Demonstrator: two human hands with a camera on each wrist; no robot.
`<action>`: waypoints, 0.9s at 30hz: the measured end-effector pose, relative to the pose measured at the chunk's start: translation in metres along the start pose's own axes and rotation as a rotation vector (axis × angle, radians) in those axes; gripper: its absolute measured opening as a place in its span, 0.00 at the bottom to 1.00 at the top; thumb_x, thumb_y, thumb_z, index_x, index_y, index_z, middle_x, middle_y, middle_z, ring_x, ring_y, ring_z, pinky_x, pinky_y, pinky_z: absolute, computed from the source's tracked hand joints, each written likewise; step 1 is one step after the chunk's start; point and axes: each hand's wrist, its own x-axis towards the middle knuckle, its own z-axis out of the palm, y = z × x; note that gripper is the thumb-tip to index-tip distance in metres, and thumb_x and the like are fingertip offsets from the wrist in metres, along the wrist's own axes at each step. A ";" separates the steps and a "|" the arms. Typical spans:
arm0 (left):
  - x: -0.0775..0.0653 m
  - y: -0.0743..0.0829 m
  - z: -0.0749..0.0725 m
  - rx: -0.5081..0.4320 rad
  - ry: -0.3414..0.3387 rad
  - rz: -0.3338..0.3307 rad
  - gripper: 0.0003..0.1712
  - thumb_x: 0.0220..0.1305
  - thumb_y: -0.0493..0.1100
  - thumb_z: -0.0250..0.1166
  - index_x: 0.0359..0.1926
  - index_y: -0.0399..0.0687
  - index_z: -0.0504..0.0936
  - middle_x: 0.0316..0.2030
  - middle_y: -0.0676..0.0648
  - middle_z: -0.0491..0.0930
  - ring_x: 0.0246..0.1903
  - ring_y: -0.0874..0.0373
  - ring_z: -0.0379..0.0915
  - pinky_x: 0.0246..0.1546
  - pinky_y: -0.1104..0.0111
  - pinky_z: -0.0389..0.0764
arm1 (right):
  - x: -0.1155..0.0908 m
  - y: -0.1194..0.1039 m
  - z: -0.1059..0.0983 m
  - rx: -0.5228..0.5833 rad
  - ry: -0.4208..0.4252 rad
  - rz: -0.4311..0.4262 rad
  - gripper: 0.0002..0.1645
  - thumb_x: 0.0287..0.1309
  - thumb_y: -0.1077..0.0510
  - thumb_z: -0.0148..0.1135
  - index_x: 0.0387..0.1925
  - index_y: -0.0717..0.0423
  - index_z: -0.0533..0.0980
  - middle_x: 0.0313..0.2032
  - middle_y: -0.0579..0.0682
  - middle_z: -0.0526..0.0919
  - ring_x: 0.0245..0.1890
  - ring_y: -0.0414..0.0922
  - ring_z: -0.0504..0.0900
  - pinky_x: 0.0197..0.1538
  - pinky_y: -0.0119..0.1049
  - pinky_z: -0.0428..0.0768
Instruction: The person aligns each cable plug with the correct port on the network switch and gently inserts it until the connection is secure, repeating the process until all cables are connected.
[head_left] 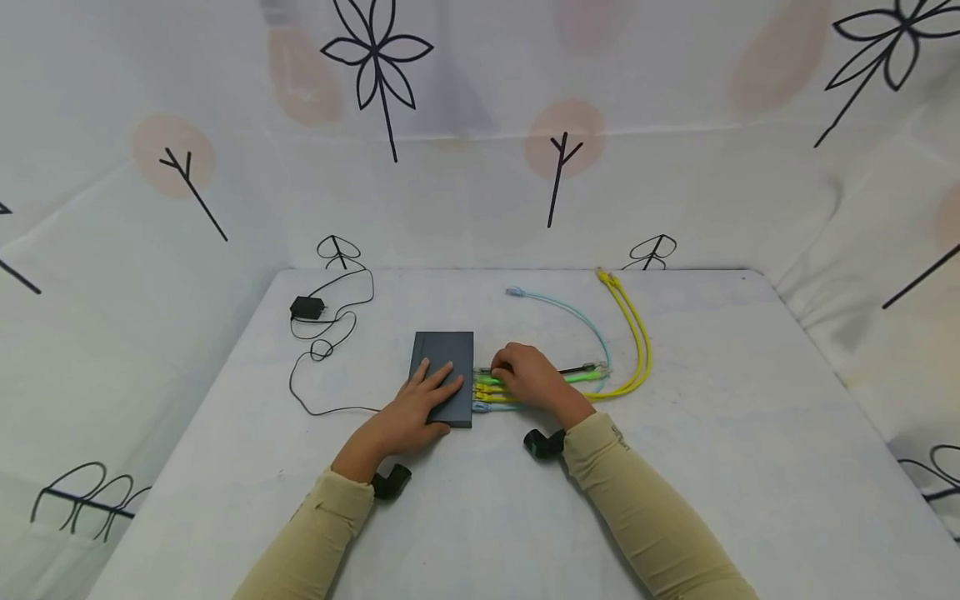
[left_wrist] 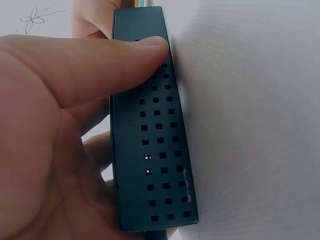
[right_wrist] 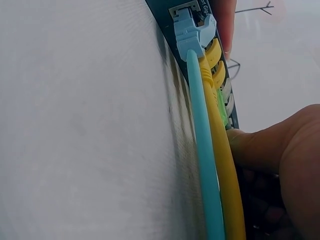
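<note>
A dark grey network switch [head_left: 442,348] lies on the table. My left hand [head_left: 411,410] rests on its top with fingers spread, and the thumb presses the perforated side [left_wrist: 160,125] in the left wrist view. At the right edge of the switch, my right hand [head_left: 538,382] pinches the plug end of a black Ethernet cable [head_left: 576,369]; the hand partly hides that plug. Just below are a green cable [head_left: 583,377], two yellow cables [head_left: 642,333] and a light blue cable [head_left: 572,310]. In the right wrist view, a light blue plug [right_wrist: 189,35] sits in a port.
A black power adapter [head_left: 307,307] with a looping thin cord [head_left: 330,412] lies left of the switch. Toward the back are the loose ends of the yellow and light blue cables. White printed cloth [head_left: 465,200] surrounds the white table [head_left: 712,358].
</note>
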 end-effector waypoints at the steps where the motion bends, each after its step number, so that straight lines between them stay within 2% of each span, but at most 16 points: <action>1: 0.000 0.000 0.000 0.002 0.002 0.001 0.41 0.66 0.48 0.63 0.75 0.58 0.55 0.77 0.48 0.43 0.76 0.40 0.26 0.71 0.41 0.48 | 0.000 0.000 0.000 -0.002 0.001 -0.001 0.10 0.68 0.56 0.56 0.43 0.55 0.82 0.38 0.49 0.81 0.37 0.43 0.79 0.44 0.41 0.78; 21: 0.007 -0.011 0.010 0.008 0.018 0.003 0.42 0.65 0.50 0.64 0.75 0.61 0.55 0.77 0.51 0.43 0.76 0.42 0.26 0.71 0.41 0.48 | -0.005 0.004 -0.007 0.005 -0.018 -0.016 0.12 0.68 0.57 0.56 0.47 0.53 0.83 0.42 0.48 0.83 0.42 0.44 0.81 0.48 0.41 0.79; 27: 0.011 -0.014 0.011 0.039 -0.004 -0.010 0.41 0.65 0.52 0.63 0.75 0.62 0.55 0.77 0.51 0.44 0.76 0.41 0.27 0.70 0.41 0.51 | -0.009 0.005 -0.014 0.007 -0.016 0.004 0.13 0.69 0.55 0.56 0.48 0.53 0.82 0.43 0.47 0.83 0.43 0.42 0.80 0.48 0.40 0.79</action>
